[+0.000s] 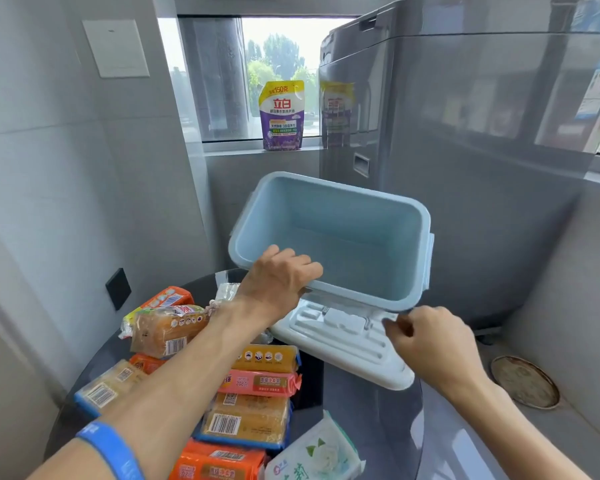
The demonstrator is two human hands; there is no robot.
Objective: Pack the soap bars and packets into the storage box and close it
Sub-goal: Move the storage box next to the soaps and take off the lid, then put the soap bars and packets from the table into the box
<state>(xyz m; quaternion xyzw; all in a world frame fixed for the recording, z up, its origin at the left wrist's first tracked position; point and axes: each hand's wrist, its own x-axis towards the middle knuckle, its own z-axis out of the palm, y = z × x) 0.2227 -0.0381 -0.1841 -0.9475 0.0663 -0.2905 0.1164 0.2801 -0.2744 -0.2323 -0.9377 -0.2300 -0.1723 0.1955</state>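
My left hand [278,282] grips the near rim of the empty light-blue storage box [329,237], which is lifted and tilted with its opening toward me. Under it lies the box's pale lid [347,344] on the dark round table [371,410]. My right hand [430,341] sits at the lid's right edge, fingers curled; whether it grips the lid I cannot tell. Several wrapped soap bars lie on the table's left half: yellow ones [246,420], a pink one [260,382], orange ones [219,462]. A white-green packet [316,455] lies at the front.
A purple-yellow detergent pouch [283,116] stands on the windowsill. A tall grey washing machine [465,168] fills the right side, close behind the box. A round floor drain cover [523,381] lies at the lower right. Tiled wall stands on the left.
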